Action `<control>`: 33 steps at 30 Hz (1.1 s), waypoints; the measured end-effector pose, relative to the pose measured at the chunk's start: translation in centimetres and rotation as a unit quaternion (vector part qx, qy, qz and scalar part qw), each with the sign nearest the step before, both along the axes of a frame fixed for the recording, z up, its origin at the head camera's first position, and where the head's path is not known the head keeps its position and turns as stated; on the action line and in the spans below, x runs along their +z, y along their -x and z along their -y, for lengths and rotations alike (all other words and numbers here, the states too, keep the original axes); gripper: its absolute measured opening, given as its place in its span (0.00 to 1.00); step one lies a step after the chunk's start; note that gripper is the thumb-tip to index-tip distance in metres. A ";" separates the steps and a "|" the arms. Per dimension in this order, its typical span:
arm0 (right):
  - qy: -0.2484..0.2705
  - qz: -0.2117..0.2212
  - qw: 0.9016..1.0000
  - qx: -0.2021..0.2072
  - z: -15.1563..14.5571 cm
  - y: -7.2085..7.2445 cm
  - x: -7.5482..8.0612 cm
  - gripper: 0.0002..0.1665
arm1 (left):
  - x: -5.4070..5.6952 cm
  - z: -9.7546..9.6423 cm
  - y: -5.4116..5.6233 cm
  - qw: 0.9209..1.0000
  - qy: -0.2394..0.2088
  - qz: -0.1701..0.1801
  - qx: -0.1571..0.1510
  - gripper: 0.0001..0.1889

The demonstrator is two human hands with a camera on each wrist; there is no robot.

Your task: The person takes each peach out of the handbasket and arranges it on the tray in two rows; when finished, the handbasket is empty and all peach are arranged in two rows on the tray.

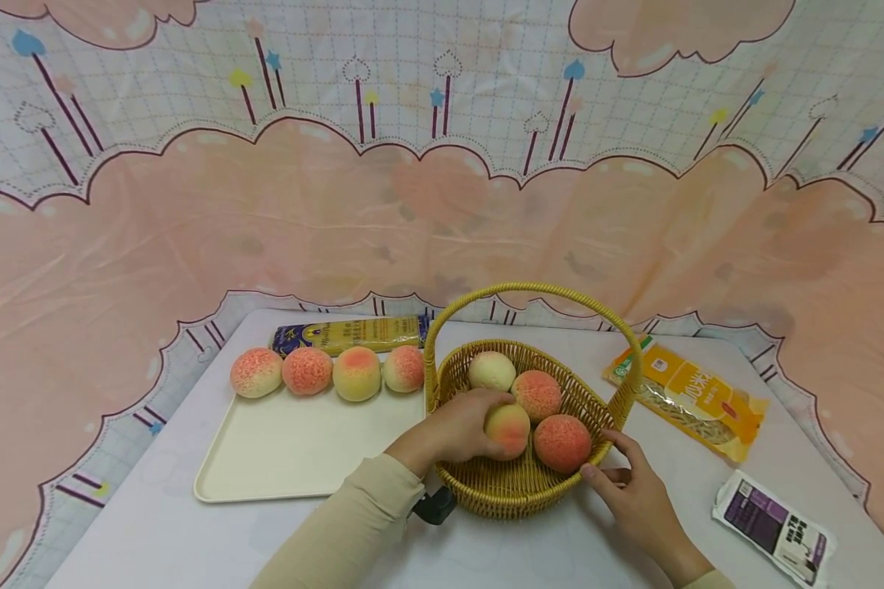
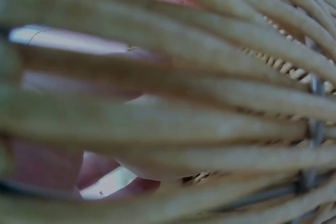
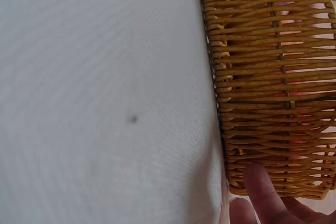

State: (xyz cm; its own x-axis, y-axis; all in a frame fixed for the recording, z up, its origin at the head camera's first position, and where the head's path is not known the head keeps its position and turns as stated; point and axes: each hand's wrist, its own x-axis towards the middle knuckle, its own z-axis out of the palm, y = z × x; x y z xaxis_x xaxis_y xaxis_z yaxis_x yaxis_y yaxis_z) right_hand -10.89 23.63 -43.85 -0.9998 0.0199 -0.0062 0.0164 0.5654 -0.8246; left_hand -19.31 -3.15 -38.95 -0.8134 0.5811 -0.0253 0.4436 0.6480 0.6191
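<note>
A wicker basket (image 1: 511, 503) with a tall arched handle stands at the middle of the table. My left hand (image 1: 460, 427) reaches in over its left rim and grips a yellow-orange peach (image 1: 510, 432). Around that lie a pale peach (image 1: 492, 370) and two redder peaches, one behind (image 1: 537, 395) and one to the right (image 1: 563, 443). At the basket's right front, my right hand (image 1: 637, 495) holds the rim with thumb and fingers. Its fingers (image 3: 262, 195) touch the woven outer wall in the right wrist view. Basket strands cover most of the left wrist view.
Left of the basket is a cream tray (image 1: 295, 450), with several peaches (image 1: 307, 370) in a row along its back edge. Behind them lies a blue-and-yellow noodle packet (image 1: 354, 334). To the right are an orange food bag (image 1: 696, 397) and a purple-and-white packet (image 1: 773, 528).
</note>
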 end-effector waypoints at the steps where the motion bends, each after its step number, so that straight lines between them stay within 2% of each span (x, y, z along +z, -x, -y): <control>1: 0.000 -0.002 1.000 0.000 0.0 0.0 0.0 0.40 | 0.0 0.0 0.0 1.000 -0.002 0.002 0.001 0.37; 7: -0.005 -0.011 1.000 0.003 0.0 0.1 -0.1 0.40 | 0.3 0.2 -0.3 1.000 -0.028 0.008 0.002 0.37; 14: -0.005 -0.022 1.000 -0.005 0.1 -0.2 0.0 0.39 | 0.7 0.6 -1.0 0.997 -0.075 -0.002 0.002 0.36; 22: -0.004 -0.002 1.000 -0.004 0.1 -0.1 0.1 0.40 | 1.9 1.9 -2.3 0.991 -0.130 0.017 -0.003 0.33; 29: -0.003 0.007 1.000 -0.003 0.1 -0.1 0.2 0.41 | 2.6 3.9 -3.3 0.983 -0.168 0.076 -0.012 0.30; 33: -0.005 0.005 1.000 -0.001 0.1 -0.1 0.2 0.41 | 3.1 5.2 -3.7 0.981 -0.176 0.076 -0.020 0.29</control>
State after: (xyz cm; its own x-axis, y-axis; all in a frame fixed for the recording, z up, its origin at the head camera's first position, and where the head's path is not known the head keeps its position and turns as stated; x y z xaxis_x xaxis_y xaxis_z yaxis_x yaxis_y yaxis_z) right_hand -10.80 23.55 -43.70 -0.9996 0.0224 -0.0156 0.0256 0.5740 -0.8185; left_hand -15.58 -8.36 -35.87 -0.7923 0.6069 0.0631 0.3493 0.3664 0.8624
